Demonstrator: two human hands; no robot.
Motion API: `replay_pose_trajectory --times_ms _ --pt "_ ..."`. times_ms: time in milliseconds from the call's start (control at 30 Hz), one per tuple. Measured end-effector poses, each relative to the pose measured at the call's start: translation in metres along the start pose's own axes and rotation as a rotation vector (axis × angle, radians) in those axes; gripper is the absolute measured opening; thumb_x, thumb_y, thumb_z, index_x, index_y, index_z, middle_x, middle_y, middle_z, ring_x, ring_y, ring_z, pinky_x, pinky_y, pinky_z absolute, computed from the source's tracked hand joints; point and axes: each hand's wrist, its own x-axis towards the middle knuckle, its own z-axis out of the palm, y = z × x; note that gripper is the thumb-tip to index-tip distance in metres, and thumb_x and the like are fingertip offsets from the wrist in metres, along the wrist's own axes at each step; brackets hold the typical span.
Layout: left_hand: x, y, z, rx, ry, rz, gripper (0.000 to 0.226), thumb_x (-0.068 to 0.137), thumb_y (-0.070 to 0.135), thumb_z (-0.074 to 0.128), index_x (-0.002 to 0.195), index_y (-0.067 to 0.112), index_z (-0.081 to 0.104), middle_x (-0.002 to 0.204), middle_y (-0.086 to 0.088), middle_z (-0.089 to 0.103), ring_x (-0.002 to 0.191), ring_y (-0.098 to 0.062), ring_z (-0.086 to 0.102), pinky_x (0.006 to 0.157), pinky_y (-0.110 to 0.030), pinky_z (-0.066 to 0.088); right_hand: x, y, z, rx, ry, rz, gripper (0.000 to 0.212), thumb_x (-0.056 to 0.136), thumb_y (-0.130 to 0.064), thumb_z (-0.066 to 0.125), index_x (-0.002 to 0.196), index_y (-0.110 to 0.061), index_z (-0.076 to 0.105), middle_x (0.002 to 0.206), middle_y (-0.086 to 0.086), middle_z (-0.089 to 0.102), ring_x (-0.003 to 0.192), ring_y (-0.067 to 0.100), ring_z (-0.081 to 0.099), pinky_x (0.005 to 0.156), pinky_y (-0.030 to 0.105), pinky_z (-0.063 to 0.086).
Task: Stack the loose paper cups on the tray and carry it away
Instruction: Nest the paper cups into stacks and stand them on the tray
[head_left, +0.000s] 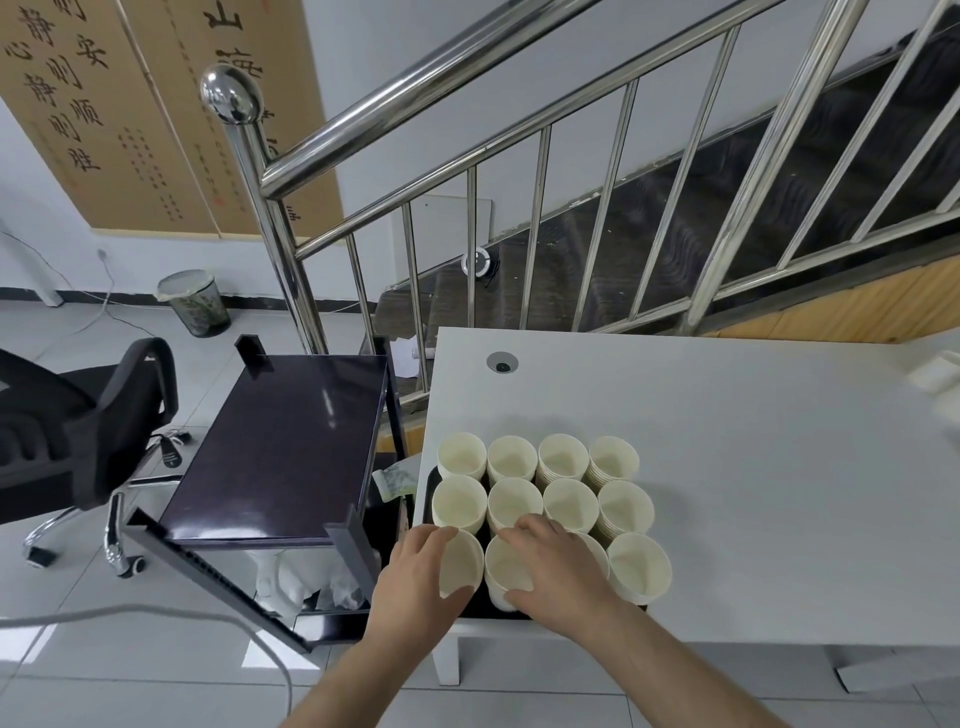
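My left hand (415, 577) grips the front-left paper cup stack (460, 564), my right hand (558, 564) curls over the neighbouring stack (506, 571), all on the black tray (427, 493) beneath both grips.

We stand in an office: swivel chair (104, 431), white desk (753, 467), steel stair railing (467, 156), calligraphy scrolls (130, 114).

White desk (753, 467), round cable port (502, 362) near its far left corner. Dark glossy cart (280, 447) just left of desk, green packet (395, 480) between them. Black office chair (88, 410) far left. Mesh trash bin (195, 301) by wall. Steel stair railing (467, 156) behind desk. Calligraphy scrolls (130, 114) on wall. Grey cable (156, 618) across tiled floor.
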Motion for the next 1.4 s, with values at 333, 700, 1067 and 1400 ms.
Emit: replay_pose_trajectory --times_ms 333,700,1067,1400 --pt "0.002 0.0 0.0 0.0 -0.026 -0.033 0.058 0.079 0.037 0.069 0.131 0.03 0.044 0.133 0.014 0.039 0.121 -0.009 0.039 0.087 -0.023 0.045 0.002 0.001 0.003 0.052 -0.003 0.0 0.063 0.081 -0.024 0.069 0.138 -0.023 0.043 0.134 -0.005 0.037 0.122 0.017 0.042 0.094 0.033 0.043" --pt "0.005 0.024 -0.006 0.022 0.021 0.016 0.06 0.082 0.038 0.065 0.136 0.03 0.041 0.139 0.012 0.037 0.127 -0.013 0.035 0.096 -0.025 0.041 -0.013 0.007 -0.018 -0.019 0.047 -0.002 0.059 0.082 -0.03 0.064 0.137 -0.025 0.043 0.138 -0.006 0.035 0.127 0.019 0.036 0.096 0.034 0.04" --pt "0.016 0.123 0.016 -0.078 0.054 0.213 0.055 0.079 0.031 0.069 0.13 0.028 0.05 0.131 0.012 0.044 0.122 -0.014 0.042 0.094 -0.024 0.039 -0.074 0.071 -0.067 0.009 0.194 0.027 0.058 0.087 -0.031 0.06 0.141 -0.029 0.04 0.144 -0.009 0.031 0.133 0.015 0.032 0.102 0.029 0.035" --pt "0.018 0.252 0.088 -0.078 -0.024 0.347 0.054 0.08 0.029 0.068 0.13 0.026 0.05 0.131 0.01 0.044 0.122 -0.013 0.043 0.098 -0.019 0.034 -0.167 0.196 -0.092 0.063 0.25 0.184 0.059 0.093 -0.03 0.056 0.148 -0.026 0.033 0.15 -0.007 0.025 0.137 0.013 0.025 0.105 0.026 0.031"
